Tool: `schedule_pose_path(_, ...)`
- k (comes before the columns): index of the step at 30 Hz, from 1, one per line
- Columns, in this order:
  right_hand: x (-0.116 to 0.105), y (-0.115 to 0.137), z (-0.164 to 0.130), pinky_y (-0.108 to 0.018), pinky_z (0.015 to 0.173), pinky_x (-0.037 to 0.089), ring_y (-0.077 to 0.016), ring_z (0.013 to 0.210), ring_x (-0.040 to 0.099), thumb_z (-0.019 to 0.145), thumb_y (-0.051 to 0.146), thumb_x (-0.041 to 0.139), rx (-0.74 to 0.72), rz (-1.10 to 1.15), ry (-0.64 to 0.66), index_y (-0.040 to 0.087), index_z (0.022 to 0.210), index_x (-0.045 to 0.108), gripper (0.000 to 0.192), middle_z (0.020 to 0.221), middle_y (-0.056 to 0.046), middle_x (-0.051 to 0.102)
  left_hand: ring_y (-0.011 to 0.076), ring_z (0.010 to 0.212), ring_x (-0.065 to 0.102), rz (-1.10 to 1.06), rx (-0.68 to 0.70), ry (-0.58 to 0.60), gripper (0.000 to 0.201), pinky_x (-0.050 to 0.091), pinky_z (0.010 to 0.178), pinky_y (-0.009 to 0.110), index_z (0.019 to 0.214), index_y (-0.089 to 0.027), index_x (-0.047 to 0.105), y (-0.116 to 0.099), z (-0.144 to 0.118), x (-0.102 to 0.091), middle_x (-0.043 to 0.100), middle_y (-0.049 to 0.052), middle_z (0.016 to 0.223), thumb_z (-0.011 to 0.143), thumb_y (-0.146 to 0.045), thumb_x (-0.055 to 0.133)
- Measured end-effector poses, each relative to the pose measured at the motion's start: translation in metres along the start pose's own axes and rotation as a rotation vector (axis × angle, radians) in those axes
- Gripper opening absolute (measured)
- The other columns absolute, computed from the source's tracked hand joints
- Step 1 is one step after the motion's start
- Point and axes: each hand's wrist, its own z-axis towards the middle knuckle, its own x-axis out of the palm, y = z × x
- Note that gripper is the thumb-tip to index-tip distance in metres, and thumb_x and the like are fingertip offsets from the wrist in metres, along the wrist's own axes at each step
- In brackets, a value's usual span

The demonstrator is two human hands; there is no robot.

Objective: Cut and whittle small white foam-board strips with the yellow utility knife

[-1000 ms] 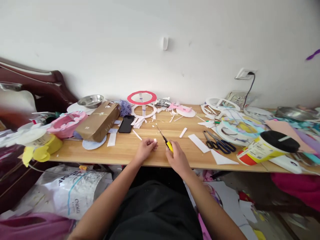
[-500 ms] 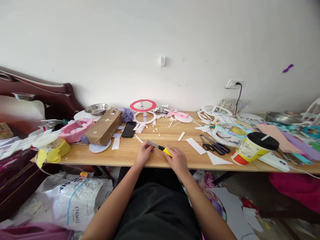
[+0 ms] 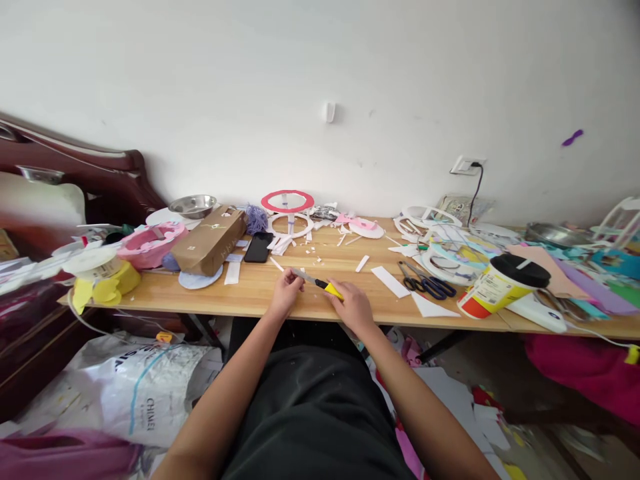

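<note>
Counter (image 3: 260,297) spans mid-frame, clutter at both ends, bare strip at near edge, centre. Right hand (image 3: 351,308) clenched round yellow utility knife (image 3: 320,284), blade pointing left. Left hand (image 3: 286,291) just beside, fingertips pinched at blade tip; what it pinches, cannot tell.

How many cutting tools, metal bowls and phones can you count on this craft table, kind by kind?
Cutting tools: 2, the yellow utility knife in the right hand and the scissors.
Metal bowls: 2, left bowl and right bowl.
Phones: 1, black phone.
Total: 5.
</note>
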Motion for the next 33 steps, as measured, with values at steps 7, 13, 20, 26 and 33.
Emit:
schedule_pose_path(7, 0.0, 0.005, -0.001, -0.033, 0.086, 0.043, -0.0235, 0.1, 0.061, 0.099, 0.041, 0.046, 0.025, -0.051, 0.003, 0.022, 0.133, 0.057, 0.041, 0.108, -0.008, 0.07, 0.0074, 0.05, 0.046, -0.067, -0.032, 0.021, 0.013, 0.037, 0.052, 0.021, 0.068, -0.02, 0.051, 0.001, 0.003, 0.001, 0.053, -0.006, 0.059, 0.066, -0.02, 0.063)
schedule_pose_path(13, -0.001, 0.008, -0.001, -0.034, 0.084, 0.04, -0.0251, 0.1, 0.059, 0.099, 0.04, 0.044, 0.072, -0.11, 0.011, 0.02, 0.127, 0.06, 0.039, 0.108, -0.01, 0.069, 0.0068, 0.048, 0.043, -0.093, -0.064, 0.041, 0.016, 0.035, 0.049, 0.021, 0.065, -0.019, 0.05, 0.0, 0.003, 0.001, 0.051, -0.006, 0.057, 0.067, -0.02, 0.065)
schedule_pose_path(20, -0.001, 0.011, 0.0, -0.033, 0.082, 0.039, -0.0251, 0.099, 0.059, 0.098, 0.039, 0.046, 0.108, -0.139, 0.014, 0.02, 0.124, 0.061, 0.036, 0.105, -0.01, 0.07, 0.0058, 0.048, 0.042, -0.073, -0.082, 0.067, 0.022, 0.036, 0.047, 0.019, 0.069, -0.016, 0.052, 0.005, 0.005, -0.004, 0.048, -0.007, 0.058, 0.081, -0.023, 0.068)
schedule_pose_path(26, -0.001, 0.01, 0.002, -0.032, 0.082, 0.041, -0.0236, 0.098, 0.061, 0.097, 0.04, 0.047, 0.107, -0.129, 0.022, 0.022, 0.125, 0.061, 0.036, 0.106, -0.008, 0.07, 0.0062, 0.053, 0.047, -0.056, -0.075, 0.061, 0.021, 0.043, 0.05, 0.02, 0.084, -0.013, 0.058, 0.01, 0.008, -0.005, 0.054, -0.004, 0.07, 0.092, -0.033, 0.06)
schedule_pose_path(33, -0.001, 0.006, 0.003, -0.03, 0.088, 0.043, -0.0207, 0.101, 0.062, 0.098, 0.044, 0.046, 0.062, -0.078, 0.045, 0.026, 0.131, 0.059, 0.039, 0.112, -0.006, 0.07, 0.008, 0.064, 0.051, -0.096, -0.018, 0.032, 0.023, 0.045, 0.064, 0.021, 0.071, -0.018, 0.053, 0.003, 0.006, -0.001, 0.054, -0.005, 0.072, 0.069, -0.025, 0.075)
